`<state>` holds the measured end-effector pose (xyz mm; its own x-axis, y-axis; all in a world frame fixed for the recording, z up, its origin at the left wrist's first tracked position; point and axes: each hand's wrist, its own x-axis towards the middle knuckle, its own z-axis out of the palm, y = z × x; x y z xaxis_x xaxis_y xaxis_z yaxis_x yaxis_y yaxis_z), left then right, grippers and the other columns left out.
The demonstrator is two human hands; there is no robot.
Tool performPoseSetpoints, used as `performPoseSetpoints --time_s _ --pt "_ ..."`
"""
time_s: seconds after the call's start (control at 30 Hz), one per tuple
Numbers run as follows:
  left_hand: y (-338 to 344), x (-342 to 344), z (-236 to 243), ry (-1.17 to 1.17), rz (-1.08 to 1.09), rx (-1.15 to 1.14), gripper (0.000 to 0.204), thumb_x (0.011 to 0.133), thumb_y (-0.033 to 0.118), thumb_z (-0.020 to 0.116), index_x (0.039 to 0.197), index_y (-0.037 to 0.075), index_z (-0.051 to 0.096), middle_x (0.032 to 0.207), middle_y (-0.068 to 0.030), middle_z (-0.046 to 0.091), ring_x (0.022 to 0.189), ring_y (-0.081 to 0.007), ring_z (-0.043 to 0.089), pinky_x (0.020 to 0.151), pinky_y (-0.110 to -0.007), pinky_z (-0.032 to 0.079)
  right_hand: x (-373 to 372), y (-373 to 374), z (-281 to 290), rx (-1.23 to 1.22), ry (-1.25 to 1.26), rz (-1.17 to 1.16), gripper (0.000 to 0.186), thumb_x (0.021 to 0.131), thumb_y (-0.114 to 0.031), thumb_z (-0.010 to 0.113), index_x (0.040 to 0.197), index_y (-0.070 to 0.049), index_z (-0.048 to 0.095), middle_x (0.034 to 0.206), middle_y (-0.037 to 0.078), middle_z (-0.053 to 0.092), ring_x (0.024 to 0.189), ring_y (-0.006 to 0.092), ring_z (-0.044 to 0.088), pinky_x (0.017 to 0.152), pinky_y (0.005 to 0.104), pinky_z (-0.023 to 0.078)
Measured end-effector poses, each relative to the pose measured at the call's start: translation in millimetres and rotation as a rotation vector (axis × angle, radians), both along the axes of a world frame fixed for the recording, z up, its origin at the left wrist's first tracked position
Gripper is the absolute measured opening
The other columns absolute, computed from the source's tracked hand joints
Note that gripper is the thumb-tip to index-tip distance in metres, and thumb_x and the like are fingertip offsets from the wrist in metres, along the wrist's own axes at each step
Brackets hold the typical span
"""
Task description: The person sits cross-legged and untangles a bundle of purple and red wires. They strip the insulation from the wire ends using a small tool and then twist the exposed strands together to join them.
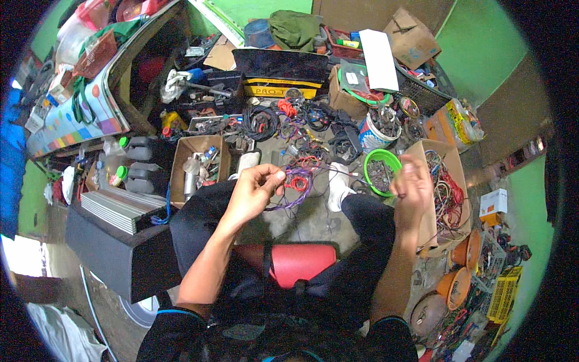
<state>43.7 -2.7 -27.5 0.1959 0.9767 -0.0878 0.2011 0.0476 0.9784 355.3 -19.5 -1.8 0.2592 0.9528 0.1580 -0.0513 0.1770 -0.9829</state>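
Above my lap, my left hand (260, 184) is closed in a pinch, thumb against fingers, on a loop of thin purple wire (309, 192). The loop hangs to the right of the fingers, and a thin dark strand runs from it toward my right hand (413, 184). That hand is raised at the right, near a cardboard box of tangled wires (426, 226). Its fingers look partly curled but are smeared by motion, so whether they grip the strand is unclear. Between the hands, on the floor beyond, lies a small red wire coil (296, 183).
A green basin (367, 166) of small dark parts and a white-and-blue bucket (365, 140) stand ahead to the right. Black cable coils (260, 123) lie farther ahead. A cardboard box of parts (177, 181) and a black speaker-like box (114, 253) are left. Orange pots (453, 288) stand lower right.
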Motion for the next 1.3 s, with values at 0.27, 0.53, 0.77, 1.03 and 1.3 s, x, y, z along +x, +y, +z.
performPoseSetpoints --time_s 0.27,0.53,0.77,1.03,1.3 --pt "2 -2 -10 0.120 0.318 0.397 0.024 0.095 0.017 0.054 0.083 -0.002 0.061 0.055 -0.0016 0.048 0.052 -0.0067 0.043 0.048 -0.027 0.036 -46 -9 15 0.002 -0.968 0.937 0.084 0.058 0.014 0.056 0.136 -0.012 0.045 0.130 0.018 0.053 0.121 0.0338 0.050 0.104 0.0399 0.039" --pt "-10 9 3 0.126 -0.017 0.517 0.010 0.091 0.005 0.053 0.089 -0.001 0.060 0.069 -0.0115 0.057 0.062 -0.0225 0.058 0.058 -0.032 0.046 -63 11 20 0.273 -0.718 0.384 0.050 0.075 0.003 0.055 0.124 -0.001 0.053 0.127 0.019 0.055 0.122 0.0314 0.050 0.106 0.0385 0.035" --pt "-13 16 0 0.204 -0.030 0.506 0.015 0.092 0.009 0.055 0.084 -0.002 0.061 0.066 -0.0111 0.061 0.059 -0.0195 0.061 0.057 -0.031 0.047 -87 0 9 0.159 -0.740 0.497 0.016 0.082 -0.012 0.065 0.094 -0.002 0.066 0.087 0.014 0.066 0.082 0.0286 0.065 0.074 0.0366 0.049" --pt "-13 19 0 0.369 0.048 0.363 0.021 0.094 0.014 0.054 0.084 -0.002 0.062 0.062 -0.0104 0.060 0.056 -0.0186 0.060 0.055 -0.032 0.045 -97 -5 4 0.239 -0.750 0.281 0.010 0.077 -0.010 0.070 0.084 -0.002 0.068 0.075 0.011 0.063 0.063 0.0253 0.062 0.057 0.0328 0.048" --pt "-21 22 4 0.064 -0.043 0.387 0.017 0.095 0.012 0.052 0.100 -0.003 0.060 0.069 -0.0088 0.062 0.061 -0.0134 0.060 0.057 -0.029 0.047 -107 -12 1 0.260 -0.907 0.145 0.010 0.077 -0.013 0.069 0.085 -0.007 0.068 0.073 0.009 0.061 0.058 0.0268 0.062 0.052 0.0349 0.048"
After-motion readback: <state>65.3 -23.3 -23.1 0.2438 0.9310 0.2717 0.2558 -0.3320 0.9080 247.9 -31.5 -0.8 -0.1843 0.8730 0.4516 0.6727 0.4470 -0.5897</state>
